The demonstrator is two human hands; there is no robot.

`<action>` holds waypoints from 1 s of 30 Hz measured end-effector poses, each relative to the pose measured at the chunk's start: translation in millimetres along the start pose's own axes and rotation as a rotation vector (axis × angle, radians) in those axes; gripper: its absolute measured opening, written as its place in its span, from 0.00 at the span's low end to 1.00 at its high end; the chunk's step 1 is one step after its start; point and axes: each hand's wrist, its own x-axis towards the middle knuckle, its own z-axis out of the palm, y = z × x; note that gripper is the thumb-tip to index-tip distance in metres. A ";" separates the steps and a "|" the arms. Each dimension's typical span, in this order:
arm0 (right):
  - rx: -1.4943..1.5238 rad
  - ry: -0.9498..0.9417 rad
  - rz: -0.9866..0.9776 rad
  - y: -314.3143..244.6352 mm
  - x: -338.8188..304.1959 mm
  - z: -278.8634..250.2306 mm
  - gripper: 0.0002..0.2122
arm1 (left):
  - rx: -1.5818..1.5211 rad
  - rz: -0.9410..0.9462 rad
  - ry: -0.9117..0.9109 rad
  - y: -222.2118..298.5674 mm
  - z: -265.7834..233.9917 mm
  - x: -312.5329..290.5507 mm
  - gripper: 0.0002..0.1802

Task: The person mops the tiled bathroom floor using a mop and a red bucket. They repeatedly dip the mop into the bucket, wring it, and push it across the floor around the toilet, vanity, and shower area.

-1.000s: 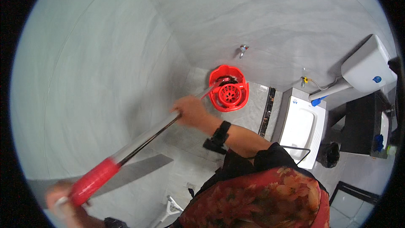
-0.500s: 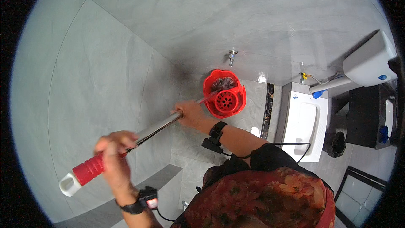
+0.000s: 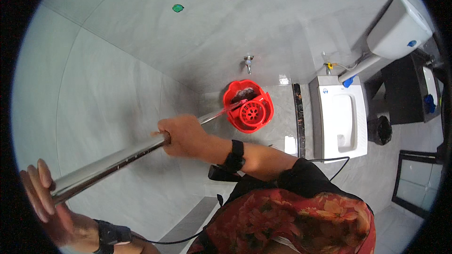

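Note:
A mop (image 3: 115,162) with a shiny metal pole slants from the lower left up to a red bucket (image 3: 270,113) on the floor. Its lower end dips into dark, foamy water in the bucket's back part; the mop head is hard to make out there. My right hand (image 3: 186,137) is closed around the middle of the pole. Close to the left rim, my left hand (image 3: 56,211) holds the pole's upper part, its fingers laid along the far side; the red grip is not in view. A round red wringer basket (image 3: 253,114) with holes sits in the bucket's front part.
Behind the bucket a small tap (image 3: 248,64) juts from the grey wall. To the right are a dark floor strip (image 3: 298,113), a white squat toilet (image 3: 325,131), its cistern (image 3: 395,28) and a black bin (image 3: 379,130). A grey wall (image 3: 108,94) stands close on the left.
Both hands have moved left and toward me, drawing the pole up out of the bucket. The red grip has left the view. The view has shifted slightly.

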 end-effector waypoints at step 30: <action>-0.120 0.495 0.269 185.2 -29.3 0.7 0.11 | -0.280 -0.180 -0.804 -123.8 130.1 -39.1 0.24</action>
